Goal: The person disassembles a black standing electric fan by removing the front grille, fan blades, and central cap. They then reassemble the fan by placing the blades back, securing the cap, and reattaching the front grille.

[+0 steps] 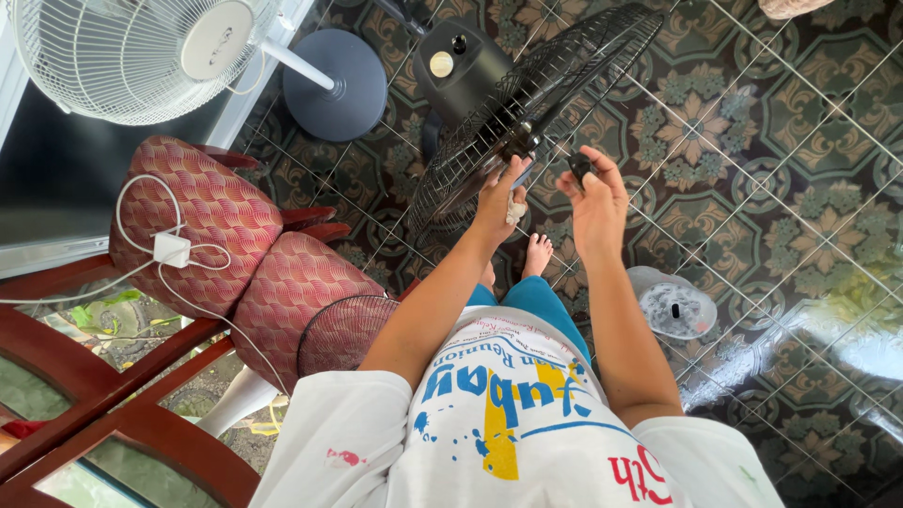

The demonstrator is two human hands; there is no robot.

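A: Two fans stood on the tiled floor (800, 113): a white fan (141, 47) at 10 o'clock against the wall edge, a black fan (527, 113) at 12. Open tiles ran from 1 to 4 o'clock.

B: Loose parts?

A: One clear fan blade (673, 303) at 3 o'clock, one dark grille (343, 329) at 8, beside two red cushions (235, 254).

B: Grips?

A: Left hand (497, 198) rested on the black fan's hub, fingers partly curled, a white cloth (515, 212) tucked under. Right hand (594, 198) pinched a small black knob (580, 166), closed on it, just beside the hub.
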